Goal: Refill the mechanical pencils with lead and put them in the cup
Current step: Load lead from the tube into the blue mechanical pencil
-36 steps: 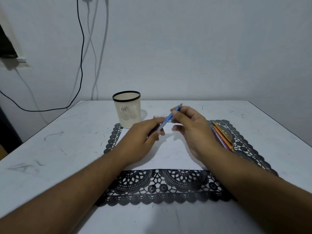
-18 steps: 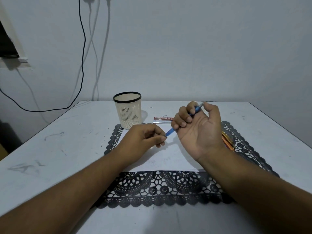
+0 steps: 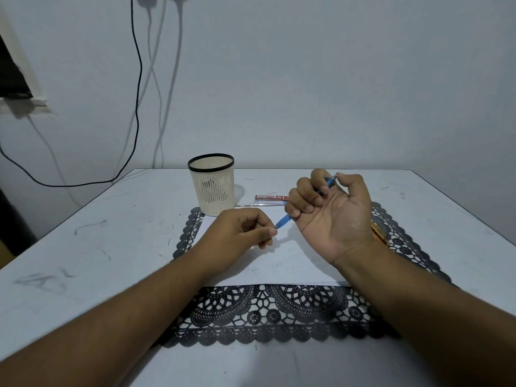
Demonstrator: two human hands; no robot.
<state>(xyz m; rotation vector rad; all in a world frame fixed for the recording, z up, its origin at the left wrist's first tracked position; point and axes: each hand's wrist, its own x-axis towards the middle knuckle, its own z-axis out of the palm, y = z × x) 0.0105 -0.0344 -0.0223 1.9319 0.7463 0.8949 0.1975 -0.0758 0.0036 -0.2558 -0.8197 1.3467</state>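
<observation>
Palm up, my right hand (image 3: 332,216) curls its fingers round the blue mechanical pencil (image 3: 284,220) above the white paper (image 3: 279,263) — most of the barrel hidden in the fist. My left hand (image 3: 240,233) pinches thumb to forefinger at the pencil's tip; whether it holds a lead I cannot tell. The cup (image 3: 212,185) stands beyond, more pencils (image 3: 377,233) largely hidden behind my right wrist.

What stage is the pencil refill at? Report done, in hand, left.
Done: nothing shows in the cup. In hand: the right hand grips the blue pencil, the left hand pinches at its tip. Left: the orange pencils behind the right wrist; the lead case lies nearby.
</observation>
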